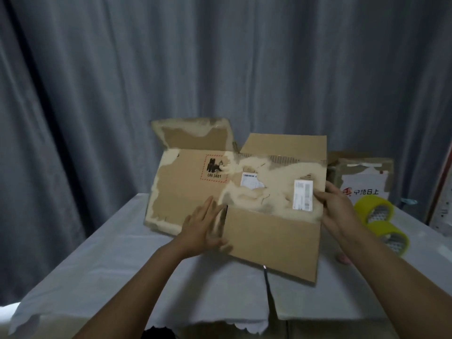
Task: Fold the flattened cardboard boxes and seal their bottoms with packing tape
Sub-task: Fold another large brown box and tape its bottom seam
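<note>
A worn brown cardboard box (pixel 193 192) with torn paper patches and a "UN 3481" mark stands partly unfolded on the table, its flaps spread up and toward me. My left hand (pixel 208 227) lies flat and blurred against the near flap's left edge, fingers spread. My right hand (pixel 336 206) grips the box's right edge beside a white label. Two rolls of yellow packing tape (pixel 374 210) lie on the table to the right of the box.
A white cloth covers the table (pixel 117 260). Behind the tape rolls stands a second cardboard box (pixel 364 177) with red print. A grey curtain hangs behind. A small pink object (pixel 343 259) sits near my right forearm.
</note>
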